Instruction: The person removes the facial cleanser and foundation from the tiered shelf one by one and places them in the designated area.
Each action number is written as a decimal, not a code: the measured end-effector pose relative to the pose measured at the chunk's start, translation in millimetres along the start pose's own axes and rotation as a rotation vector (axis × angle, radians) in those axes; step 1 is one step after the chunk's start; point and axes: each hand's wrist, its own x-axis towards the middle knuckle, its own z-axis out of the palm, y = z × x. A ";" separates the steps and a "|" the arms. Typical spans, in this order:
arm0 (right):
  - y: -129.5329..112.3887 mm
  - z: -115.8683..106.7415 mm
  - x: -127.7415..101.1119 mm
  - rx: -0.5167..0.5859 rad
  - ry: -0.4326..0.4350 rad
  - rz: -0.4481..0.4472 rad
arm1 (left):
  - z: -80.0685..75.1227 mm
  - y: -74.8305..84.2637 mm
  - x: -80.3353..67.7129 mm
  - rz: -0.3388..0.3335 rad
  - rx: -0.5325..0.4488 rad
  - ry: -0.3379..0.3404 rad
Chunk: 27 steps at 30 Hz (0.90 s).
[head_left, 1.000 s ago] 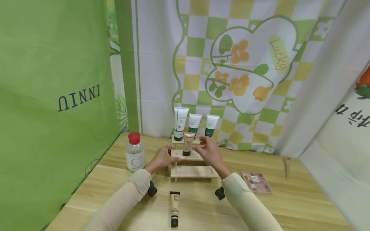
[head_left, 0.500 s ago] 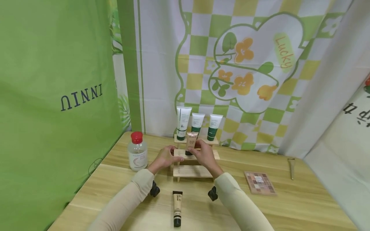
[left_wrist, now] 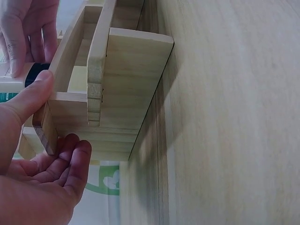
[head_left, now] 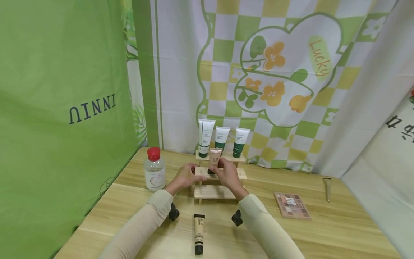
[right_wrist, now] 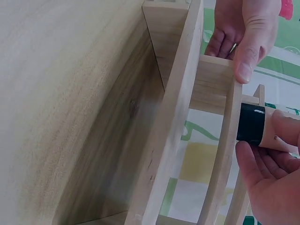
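Note:
A beige BB cream tube (head_left: 215, 155) stands upright, black cap down, on the middle step of a three-tier wooden display stand (head_left: 213, 192). My right hand (head_left: 230, 175) pinches it low, between thumb and fingers. In the right wrist view its black cap (right_wrist: 251, 123) is right at the step's surface. My left hand (head_left: 185, 177) grips the left end of the middle step. The left wrist view shows that thumb (left_wrist: 35, 93) on the step's edge, fingers curled beneath. Behind, on the top step, stand three white-and-green tubes (head_left: 206, 138).
A clear bottle with a red cap (head_left: 155, 171) stands left of the stand. A yellowish black-capped tube (head_left: 199, 233) lies in front. To the right lie an eyeshadow palette (head_left: 292, 205) and a small slim tool (head_left: 327, 189). Curtains hang behind the wooden table (head_left: 339, 230).
My right hand has moved in from the tube's right side and now pinches it. The left hand keeps its grip on the stand. The view has shifted slightly.

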 end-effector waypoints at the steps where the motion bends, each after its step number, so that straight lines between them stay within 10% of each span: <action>1: 0.0 0.0 0.0 0.001 0.002 0.001 | -0.2 0.2 0.2 -0.002 0.002 -0.001; 8: -7.0 -13.7 -7.6 0.039 0.048 -0.017 | -0.5 0.9 0.3 -0.028 0.023 -0.021; 17: -37.7 -88.8 -53.7 0.124 0.088 -0.120 | 4.7 0.2 1.8 -0.060 0.030 -0.024; 27: -22.2 -88.2 -126.6 0.163 -0.285 -0.014 | 2.1 0.1 3.0 -0.067 0.041 -0.013</action>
